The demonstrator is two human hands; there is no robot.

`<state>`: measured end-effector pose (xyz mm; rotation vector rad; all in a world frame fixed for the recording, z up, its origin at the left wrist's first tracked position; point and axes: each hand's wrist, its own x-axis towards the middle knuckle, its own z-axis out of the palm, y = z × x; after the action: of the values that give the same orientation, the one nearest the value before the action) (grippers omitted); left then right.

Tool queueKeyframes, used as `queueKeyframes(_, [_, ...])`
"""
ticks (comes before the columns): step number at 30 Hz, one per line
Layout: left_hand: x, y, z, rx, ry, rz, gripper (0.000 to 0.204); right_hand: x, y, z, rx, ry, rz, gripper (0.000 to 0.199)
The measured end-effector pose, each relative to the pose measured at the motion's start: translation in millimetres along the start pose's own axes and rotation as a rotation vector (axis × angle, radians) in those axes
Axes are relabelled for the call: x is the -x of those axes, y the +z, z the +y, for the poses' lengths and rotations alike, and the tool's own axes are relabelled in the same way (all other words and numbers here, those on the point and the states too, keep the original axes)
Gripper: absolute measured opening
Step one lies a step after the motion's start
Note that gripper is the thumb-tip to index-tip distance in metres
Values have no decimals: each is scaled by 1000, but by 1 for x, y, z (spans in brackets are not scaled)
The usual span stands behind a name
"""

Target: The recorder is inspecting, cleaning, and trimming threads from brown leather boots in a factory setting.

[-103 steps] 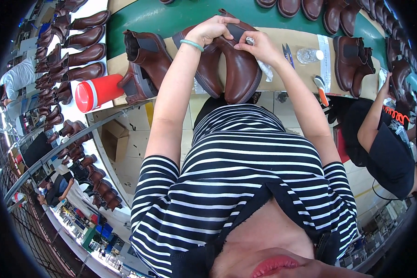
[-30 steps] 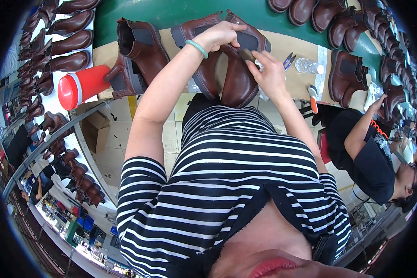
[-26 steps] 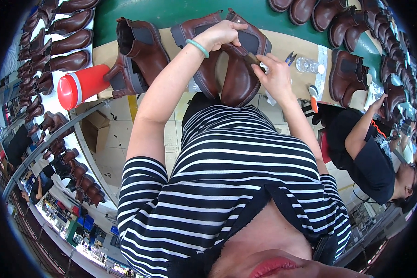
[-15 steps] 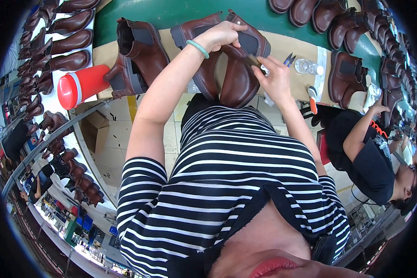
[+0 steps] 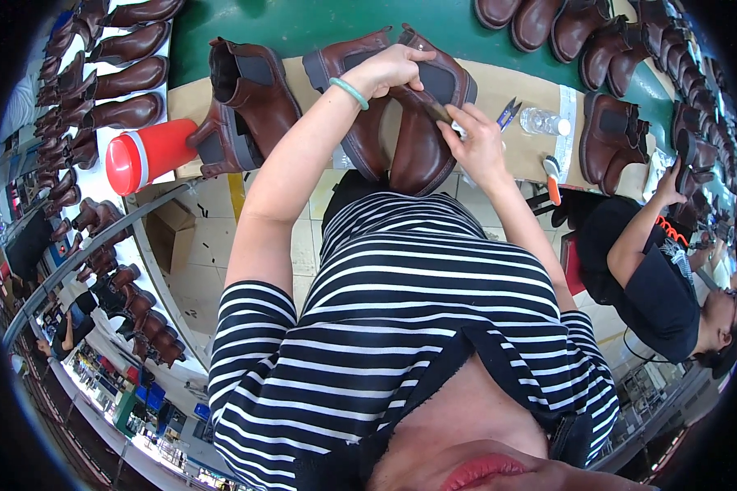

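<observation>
A brown ankle boot (image 5: 418,151) with dark elastic side panels lies on its side in front of me, toe toward my body. My left hand (image 5: 395,69), a green bangle at its wrist, is closed on the upper of this boot. In my right hand (image 5: 479,146) is a small tool with a dark, flat tip (image 5: 437,114), held against the boot's upper; a bit of white shows between the fingers, and its exact kind is hidden. Next to it on the left lies a second brown boot (image 5: 359,135), partly covered by my left forearm.
Cardboard (image 5: 487,82) covers the green table's (image 5: 319,20) near edge. Left are two brown boots (image 5: 266,106) and a red flask (image 5: 151,154). Right are snips (image 5: 509,114), a clear bottle (image 5: 544,122), an orange-handled brush (image 5: 553,180) and more boots (image 5: 610,131). A co-worker (image 5: 651,278) sits at right.
My right hand and its tool have shifted slightly left along the boot's upper. My left hand stays nearly in place on the boot.
</observation>
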<state>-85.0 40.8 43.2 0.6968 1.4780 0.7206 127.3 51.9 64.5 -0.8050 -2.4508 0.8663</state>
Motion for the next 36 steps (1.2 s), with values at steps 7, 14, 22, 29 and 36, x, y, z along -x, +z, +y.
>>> queueKeyframes(7, [-9, -3, -4, 15, -28, -18, 72, -12, -2, -4, -84, 83, 10, 23])
queueKeyframes(14, [-9, -3, -7, 29, -38, 9, 72, -8, -14, 2, -28, 37, -59, 26])
queueKeyframes(22, [-7, -2, -3, 4, -25, 7, 72, -7, -16, 6, 17, 46, -111, 26])
queueKeyframes(29, [-14, 0, -9, 3, 63, 9, 72, -6, -8, 12, -40, -26, -16, 25])
queueKeyframes(36, [-8, 4, 1, -32, -6, -21, 71, -5, -3, 0, -14, 33, 2, 27])
